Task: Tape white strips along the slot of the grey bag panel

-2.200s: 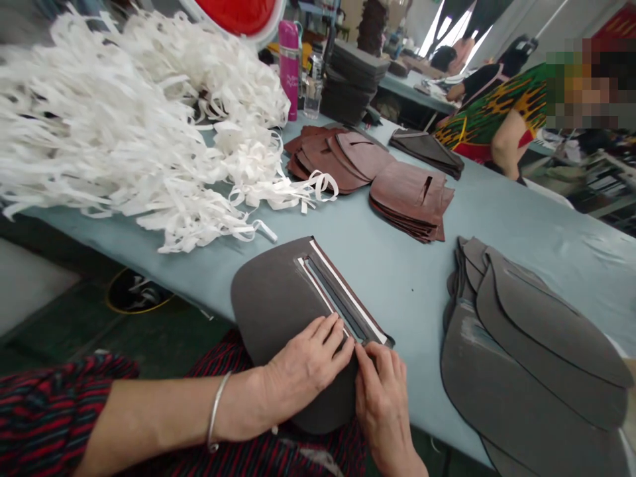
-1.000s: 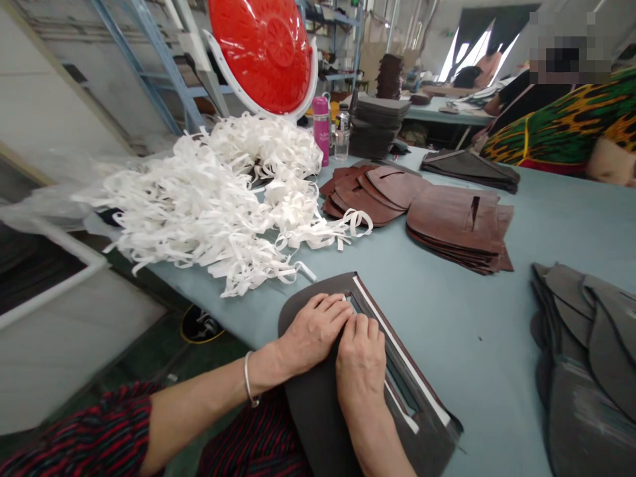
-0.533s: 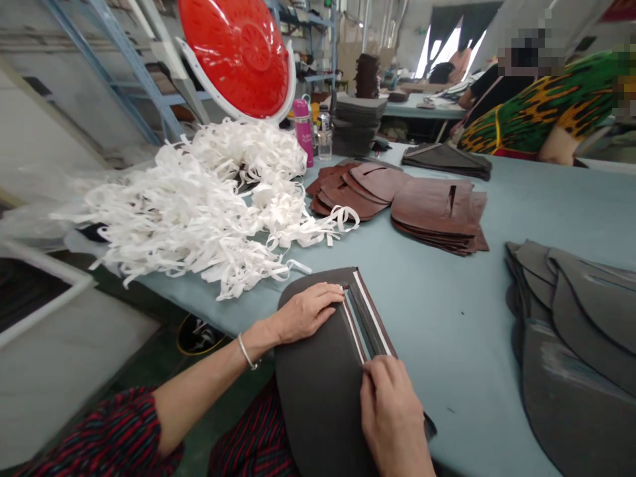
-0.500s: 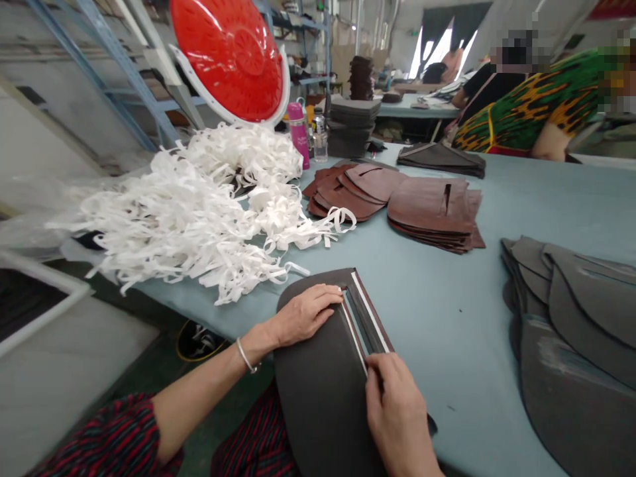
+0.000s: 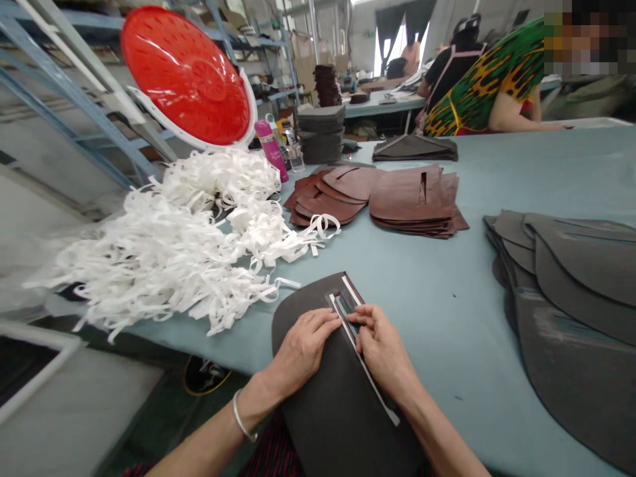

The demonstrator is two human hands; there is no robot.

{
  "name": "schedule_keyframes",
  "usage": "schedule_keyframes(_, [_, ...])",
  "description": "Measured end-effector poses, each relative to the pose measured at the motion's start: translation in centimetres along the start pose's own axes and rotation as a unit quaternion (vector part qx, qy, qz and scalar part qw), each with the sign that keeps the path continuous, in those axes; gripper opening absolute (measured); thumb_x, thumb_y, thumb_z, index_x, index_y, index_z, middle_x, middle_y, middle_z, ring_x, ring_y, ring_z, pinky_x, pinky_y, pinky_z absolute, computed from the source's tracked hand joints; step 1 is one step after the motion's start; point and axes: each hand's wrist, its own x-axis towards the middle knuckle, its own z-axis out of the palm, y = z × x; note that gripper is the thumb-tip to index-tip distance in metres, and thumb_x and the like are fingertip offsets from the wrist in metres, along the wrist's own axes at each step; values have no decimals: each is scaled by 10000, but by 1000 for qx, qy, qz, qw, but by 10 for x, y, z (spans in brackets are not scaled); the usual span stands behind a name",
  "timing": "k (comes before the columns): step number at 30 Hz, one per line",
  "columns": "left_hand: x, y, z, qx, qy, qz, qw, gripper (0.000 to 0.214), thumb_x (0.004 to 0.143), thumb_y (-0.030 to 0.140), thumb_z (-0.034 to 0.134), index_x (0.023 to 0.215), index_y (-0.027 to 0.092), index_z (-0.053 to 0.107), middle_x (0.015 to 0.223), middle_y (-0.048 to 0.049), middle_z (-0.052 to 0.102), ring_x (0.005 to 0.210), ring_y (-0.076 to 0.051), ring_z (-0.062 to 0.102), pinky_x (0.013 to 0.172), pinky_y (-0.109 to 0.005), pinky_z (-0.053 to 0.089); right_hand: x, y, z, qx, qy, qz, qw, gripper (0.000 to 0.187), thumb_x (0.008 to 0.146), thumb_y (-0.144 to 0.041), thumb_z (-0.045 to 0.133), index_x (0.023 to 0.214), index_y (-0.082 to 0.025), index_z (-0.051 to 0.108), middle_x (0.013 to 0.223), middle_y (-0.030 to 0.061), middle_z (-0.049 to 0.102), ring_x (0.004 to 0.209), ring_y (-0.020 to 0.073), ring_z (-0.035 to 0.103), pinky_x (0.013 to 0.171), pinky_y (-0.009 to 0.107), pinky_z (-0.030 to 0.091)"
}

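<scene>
A dark grey rounded panel lies at the table's front edge, partly overhanging toward my lap. A long slot runs through it, with a white tape strip along the slot's left side and a shorter white strip near its right edge. My left hand lies on the panel, fingers extended and fingertips at the slot's left edge. Across the slot, my right hand has its fingers curled and closed on the slot's right border. The fingers' undersides are hidden.
A heap of white strips covers the table's left. Brown slotted pieces lie beyond the panel, dark grey panels at right. A pink bottle stands near a grey stack. A person in a green patterned top leans at the far side.
My right hand has moved up along the slot, uncovering the lower end of the left tape. My left hand has slid slightly down the panel. The view has shifted right.
</scene>
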Motion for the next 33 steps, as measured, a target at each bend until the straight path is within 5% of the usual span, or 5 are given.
schedule_keyframes(4, [1, -1, 0, -3, -2, -5, 1000, 361, 917, 81, 398, 1229, 200, 537, 1237, -72, 582, 1213, -203, 485, 1034, -418, 436, -4, -9, 6, -180, -30, -45, 982, 379, 820, -38, 342, 1146, -186, 466, 1019, 73, 671, 895, 170, 644, 771, 291, 484])
schedule_keyframes(9, [0, 2, -1, -20, -1, -10, 1000, 330, 923, 109, 418, 1226, 171, 532, 1212, -83, 591, 1211, -193, 484, 1049, -388, 427, -16, -18, 22, -425, -63, -146, 891, 402, 843, -25, 332, 1176, -179, 495, 1077, 102, 615, 833, 201, 630, 651, 287, 473])
schedule_keyframes(16, [2, 2, 0, 15, -3, -30, 999, 411, 871, 40, 392, 1240, 182, 508, 1372, -94, 469, 1302, -213, 392, 1079, -423, 377, -9, -12, 13, -291, -57, -138, 945, 404, 814, -42, 311, 1146, -177, 496, 1095, 90, 597, 863, 189, 622, 718, 312, 473])
schedule_keyframes(20, [5, 0, 0, 19, -20, -26, 999, 422, 807, 1, 395, 1165, 181, 526, 1357, -82, 489, 1327, -227, 358, 1085, -465, 342, -4, -7, -9, -49, -51, -11, 997, 346, 820, -108, 323, 1118, -208, 468, 1031, 38, 614, 539, 76, 549, 558, 252, 456])
schedule_keyframes(33, [3, 4, 1, -4, 14, 10, 1000, 378, 867, 34, 409, 1197, 184, 517, 1253, -84, 550, 1276, -206, 419, 1077, -436, 367, -74, -4, -45, 44, -15, 95, 994, 204, 923, -282, 370, 1102, -235, 455, 997, 20, 630, 523, 58, 482, 497, 220, 388])
